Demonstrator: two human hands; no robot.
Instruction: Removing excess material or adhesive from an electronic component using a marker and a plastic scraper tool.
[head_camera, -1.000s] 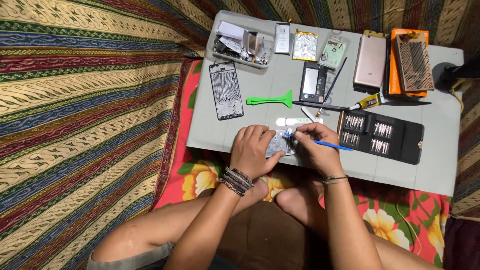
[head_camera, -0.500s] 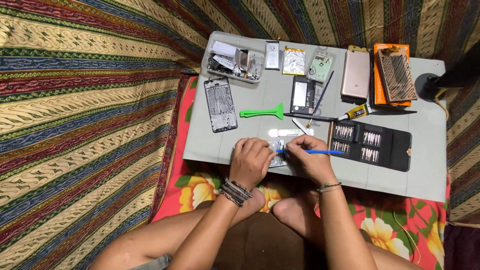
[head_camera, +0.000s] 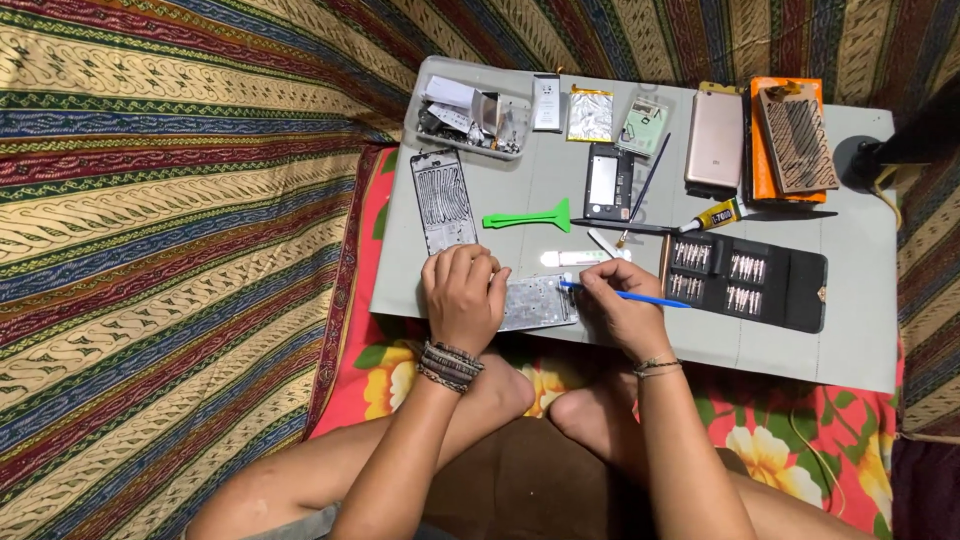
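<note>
Head view: phone frame held flat, blue tool applied at its right end

Compared with the picture half a second earlier, your hands, the frame and the blue tool sit in the same arrangement at the table's near edge. The table contents fall at nearly the same places in the picture.

The phone frame (head_camera: 538, 302) lies flat on the grey table (head_camera: 800, 350), close to its near edge, between your two hands. Your left hand (head_camera: 463, 297) lies over the frame's left end, fingers curled down and pressing on it. Your right hand (head_camera: 620, 315) touches the frame's right end. It is closed in a pinch on the blue tool (head_camera: 640, 295).

The frame's long axis runs left to right, roughly parallel to the near edge. The blue tool also runs left to right, its tip at the frame's upper right corner and its tail pointing right toward the bit case.

Just beyond the frame lies a small white tube (head_camera: 572, 258), and past that a green pry tool (head_camera: 530, 217). A second phone frame (head_camera: 443, 200) lies upright in the picture beyond your left hand. The black bit case (head_camera: 750, 282) lies open just to the right of your right hand. A clear parts tray (head_camera: 470, 115) stands at the far left corner.
</note>
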